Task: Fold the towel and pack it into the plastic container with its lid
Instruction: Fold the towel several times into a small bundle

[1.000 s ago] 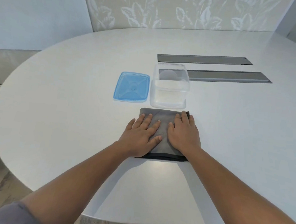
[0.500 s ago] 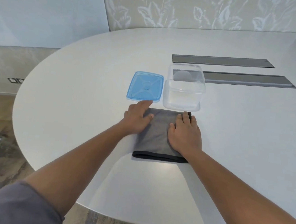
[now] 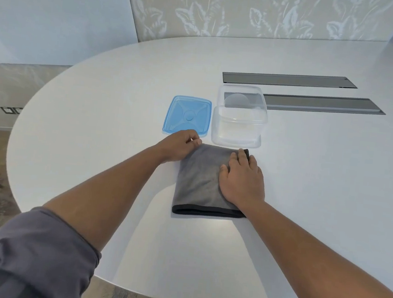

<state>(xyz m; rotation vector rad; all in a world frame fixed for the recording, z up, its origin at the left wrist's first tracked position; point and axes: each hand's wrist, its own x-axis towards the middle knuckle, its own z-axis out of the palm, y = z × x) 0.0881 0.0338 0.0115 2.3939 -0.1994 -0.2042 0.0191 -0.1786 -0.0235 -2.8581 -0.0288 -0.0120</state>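
Grey towel lies folded on the white surface. The right hand presses flat on it. The left hand pinches its far left corner. Just past the towel sit the clear box and blue lid.

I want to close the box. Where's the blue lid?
The blue lid lies flat on the table, just left of the clear container, beyond the left hand.

Soft, even daylight fills the room, a pale sheen and faint forearm shadows lying on the white table nearest me, its edges bowed by wide-angle distortion.
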